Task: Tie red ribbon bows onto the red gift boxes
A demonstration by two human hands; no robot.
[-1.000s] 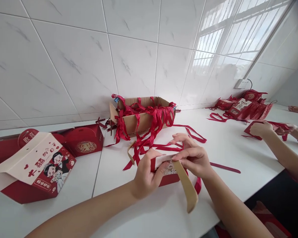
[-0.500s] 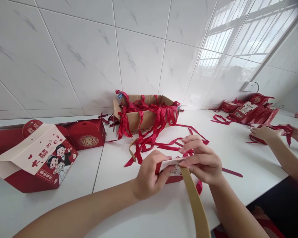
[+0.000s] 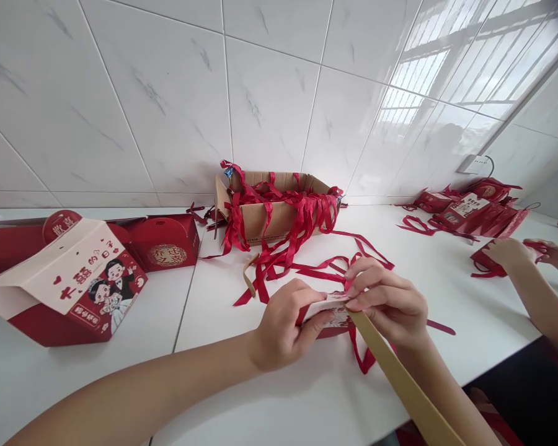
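Note:
My left hand (image 3: 286, 325) is closed around the side of a small red and white gift box (image 3: 333, 317), thumb on its printed face. At the box's top edge my right hand (image 3: 390, 303) pinches a long flat tan strap (image 3: 395, 371), which runs down toward the lower right, past my forearm. A red ribbon (image 3: 363, 359) hangs in a loop below the right fingers, and more red ribbon shows above them. My fingers hide how strap and ribbon meet the box.
Behind my hands a cardboard box (image 3: 279, 223) overflows with red ribbons. At left stand a larger printed gift box (image 3: 93, 291) and red boxes (image 3: 167, 244). On the right, another person's hands (image 3: 516, 257) work on a red box, near several finished-looking red boxes (image 3: 483, 207) by the wall.
The tan strap has swung to the right at its lower end. A ribbon loop now hangs lower beneath my right hand. The other person's hands have shifted around their red box.

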